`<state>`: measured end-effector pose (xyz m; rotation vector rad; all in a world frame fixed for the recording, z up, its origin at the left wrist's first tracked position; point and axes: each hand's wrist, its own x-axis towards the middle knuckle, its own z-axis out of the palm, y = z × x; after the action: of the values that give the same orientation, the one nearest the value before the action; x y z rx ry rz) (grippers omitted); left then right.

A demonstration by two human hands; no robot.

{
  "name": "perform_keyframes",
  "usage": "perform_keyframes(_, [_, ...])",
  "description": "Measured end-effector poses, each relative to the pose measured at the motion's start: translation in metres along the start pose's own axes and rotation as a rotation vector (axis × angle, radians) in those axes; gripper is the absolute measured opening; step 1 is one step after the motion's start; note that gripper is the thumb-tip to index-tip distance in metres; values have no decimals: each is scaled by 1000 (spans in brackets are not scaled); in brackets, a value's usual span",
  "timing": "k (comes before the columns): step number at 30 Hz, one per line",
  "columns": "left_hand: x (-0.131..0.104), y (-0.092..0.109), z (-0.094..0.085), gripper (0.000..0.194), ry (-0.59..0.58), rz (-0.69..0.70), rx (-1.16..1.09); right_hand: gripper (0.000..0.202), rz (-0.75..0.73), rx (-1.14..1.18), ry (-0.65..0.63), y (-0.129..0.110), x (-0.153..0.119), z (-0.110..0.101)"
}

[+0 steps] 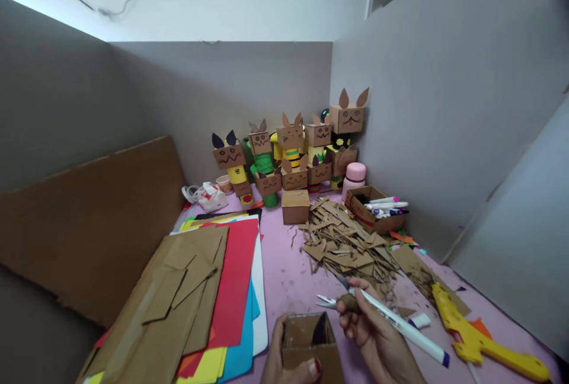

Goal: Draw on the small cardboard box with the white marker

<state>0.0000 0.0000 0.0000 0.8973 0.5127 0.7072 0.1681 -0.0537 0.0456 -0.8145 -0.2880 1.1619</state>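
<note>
My left hand (278,351) is wrapped round a small open cardboard box (309,355) at the bottom centre, its thumb on the near side. A dark pointed ear-shaped piece (319,330) stands up at the box's inner wall. Just right of the box, my right hand (376,336) is closed, with a curled brown cardboard piece (349,303) at its fingertips. A white marker (402,323) with a purple end lies slanted across that hand, between thumb and forefinger. Scissors (327,301) show partly behind the fingers. A white cap (420,320) lies by the marker.
Cardboard scraps (347,242) are heaped beyond my right hand. A yellow glue gun (484,339) lies right; a box of markers (376,212) stands behind. Coloured paper (235,289) and cardboard sheets (178,289) are stacked left. Several cardboard animal figures (291,135) and a pink bottle (354,176) stand at the back.
</note>
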Motion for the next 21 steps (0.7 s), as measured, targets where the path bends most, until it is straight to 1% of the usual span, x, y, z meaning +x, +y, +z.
perform_keyframes(3, [-5,6,9,81,0,66,15,66,15,-19,20,0,-1,4])
perform_keyframes(5, [-9,11,16,86,13,145,70,66,16,-17,57,0,-2,6])
perform_keyframes(7, [-13,17,22,85,27,196,138,63,19,-14,87,1,-3,4])
perform_keyframes(9, [-18,20,25,78,24,261,309,59,29,-11,108,1,-4,1])
perform_keyframes(13, [-26,19,21,77,109,404,693,62,90,-14,177,1,-1,-6])
perform_keyframes(15, [-28,16,17,75,83,532,858,62,117,-10,196,2,1,-6])
perform_keyframes(17, [-28,13,14,73,10,658,985,62,124,-10,217,3,2,-6])
perform_keyframes(19, [-28,10,12,70,-36,741,1034,62,125,-29,249,4,3,-6])
perform_keyframes(21, [-29,8,12,67,-42,794,1060,62,128,-58,259,7,4,-8])
